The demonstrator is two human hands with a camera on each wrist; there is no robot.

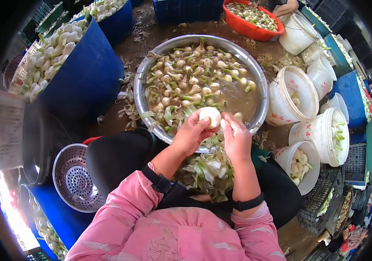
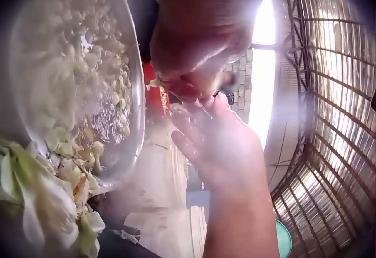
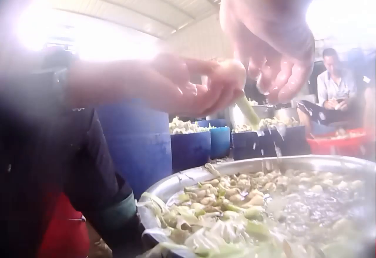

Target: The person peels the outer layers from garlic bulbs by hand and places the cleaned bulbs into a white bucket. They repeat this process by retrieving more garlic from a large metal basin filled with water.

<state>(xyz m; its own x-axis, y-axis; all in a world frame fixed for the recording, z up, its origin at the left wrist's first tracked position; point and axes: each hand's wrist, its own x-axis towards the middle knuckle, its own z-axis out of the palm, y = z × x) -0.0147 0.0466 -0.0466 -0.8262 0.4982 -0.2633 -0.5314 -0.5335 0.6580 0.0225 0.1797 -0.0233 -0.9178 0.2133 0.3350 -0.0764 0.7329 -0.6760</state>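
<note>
My left hand (image 1: 189, 135) grips a white garlic bulb (image 1: 210, 116) over the near rim of a wide metal basin (image 1: 139, 93). In the right wrist view its green stem (image 3: 249, 112) points down from the fingers. Close at the bulb's right side is my right hand (image 1: 238, 141), its fingers loosely extended and wet, with nothing visible in them. Many garlic bulbs (image 1: 194, 89) with cut stems float in the basin's murky water. Loose peeled skins (image 1: 205, 172) pile up between my legs and over the near rim.
A perforated metal colander (image 1: 79, 179) stands left of my leg. Blue tubs (image 1: 92, 65) heaped with bulbs are at the left. White buckets (image 1: 277, 102) line the right side, one holding bulbs (image 1: 299, 165). Behind the basin, a person (image 3: 335, 88) sits by a red tub (image 1: 251, 29).
</note>
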